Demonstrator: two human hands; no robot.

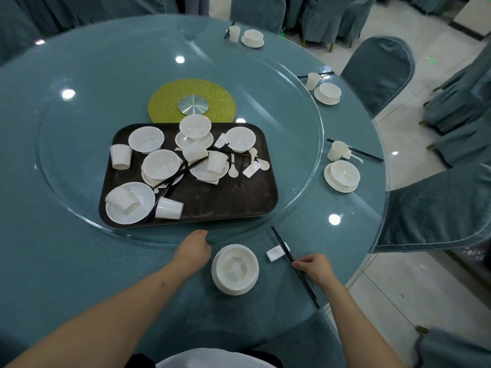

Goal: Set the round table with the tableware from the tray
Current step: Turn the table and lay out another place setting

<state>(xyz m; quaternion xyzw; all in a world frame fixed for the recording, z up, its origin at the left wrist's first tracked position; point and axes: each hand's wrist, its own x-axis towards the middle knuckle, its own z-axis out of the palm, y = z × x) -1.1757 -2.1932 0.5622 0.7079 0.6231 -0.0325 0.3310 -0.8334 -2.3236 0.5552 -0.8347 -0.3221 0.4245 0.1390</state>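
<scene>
A dark brown tray [233,200] sits on the glass turntable, loaded with several white bowls, plates, cups, spoons and black chopsticks. In front of me a white bowl on a plate [235,269] stands on the teal round table [53,261]. Right of it, black chopsticks [281,243] lie across a white rest [275,253]. My right hand [314,268] pinches the chopsticks near their middle. My left hand [194,251] rests with curled fingers at the turntable's edge, holding nothing that I can see.
Three set places with bowl, cup and chopsticks line the table's right rim [342,176], [327,92], [252,38]. A gold disc with a metal hub [192,104] marks the turntable's centre. Teal-covered chairs [435,208] ring the table.
</scene>
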